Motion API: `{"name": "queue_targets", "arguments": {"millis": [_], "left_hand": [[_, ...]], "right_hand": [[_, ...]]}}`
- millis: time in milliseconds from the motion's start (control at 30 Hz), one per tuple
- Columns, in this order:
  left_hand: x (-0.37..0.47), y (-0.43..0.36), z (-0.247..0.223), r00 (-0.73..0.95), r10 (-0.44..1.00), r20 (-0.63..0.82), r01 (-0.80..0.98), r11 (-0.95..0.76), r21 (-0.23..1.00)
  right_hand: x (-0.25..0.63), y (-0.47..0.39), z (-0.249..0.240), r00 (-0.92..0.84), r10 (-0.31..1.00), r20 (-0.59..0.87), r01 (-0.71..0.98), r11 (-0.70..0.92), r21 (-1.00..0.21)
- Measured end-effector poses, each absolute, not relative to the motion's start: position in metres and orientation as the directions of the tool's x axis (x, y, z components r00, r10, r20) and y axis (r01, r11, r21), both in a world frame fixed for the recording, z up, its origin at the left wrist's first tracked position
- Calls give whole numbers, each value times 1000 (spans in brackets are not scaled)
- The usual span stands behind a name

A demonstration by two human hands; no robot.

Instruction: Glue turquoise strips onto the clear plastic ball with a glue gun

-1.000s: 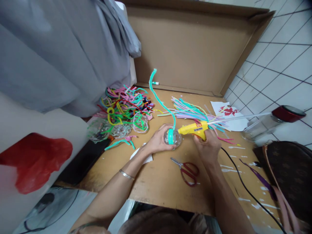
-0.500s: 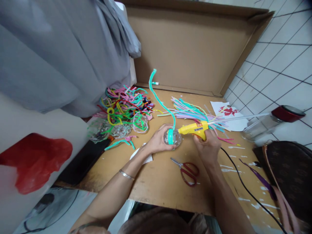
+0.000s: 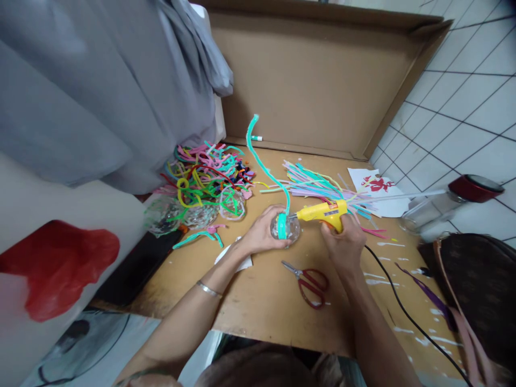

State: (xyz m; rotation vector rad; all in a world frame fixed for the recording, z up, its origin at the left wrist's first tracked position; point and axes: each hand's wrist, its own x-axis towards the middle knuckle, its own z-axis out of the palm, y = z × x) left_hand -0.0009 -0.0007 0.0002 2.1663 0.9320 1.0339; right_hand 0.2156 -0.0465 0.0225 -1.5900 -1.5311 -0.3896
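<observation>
My left hand is wrapped round a clear, rounded plastic piece that looks like part of a bottle. A teal pipe cleaner runs across this piece, and its free end curves up and away towards the cardboard. My right hand grips a yellow hot glue gun, fingers round its handle. The gun's nozzle points left, at or very close to the teal strip on the clear piece; I cannot tell whether they touch. Below the hands lie scissors with red handles.
Mixed pipe cleaners are heaped at back left, beside clear plastic pieces. A bundle of pastel pipe cleaners lies behind the gun. At right are a glass bottle, a brown bag and a black cord. Cardboard stands behind.
The glue gun has shifted very slightly to the right in my right hand. My left hand and the clear piece look the same.
</observation>
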Motion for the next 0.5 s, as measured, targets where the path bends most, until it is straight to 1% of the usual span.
{"name": "queue_targets", "arguments": {"millis": [100, 200, 267, 333, 367, 433, 500], "left_hand": [[-1, 0, 0, 464, 769, 441, 346, -615, 709], [0, 0, -2, 456, 765, 455, 338, -622, 706], [0, 0, -2, 456, 764, 456, 336, -622, 707], [0, 1, -2, 461, 765, 450, 337, -620, 709], [0, 1, -2, 462, 767, 445, 339, -617, 711], [0, 1, -2, 463, 770, 438, 343, -612, 712], [0, 1, -3, 464, 768, 442, 344, -616, 708]], "right_hand": [[218, -44, 24, 292, 686, 666, 883, 73, -463], [226, -39, 23, 434, 743, 509, 806, -66, -589], [234, -34, 19, 485, 780, 396, 766, -160, -623], [241, -29, 13, 471, 824, 315, 772, -213, -599], [244, -27, 10, 463, 846, 265, 787, -255, -562], [246, -23, 3, 468, 873, 136, 817, -368, -443], [246, -22, -3, 484, 873, 65, 838, -441, -323]]}}
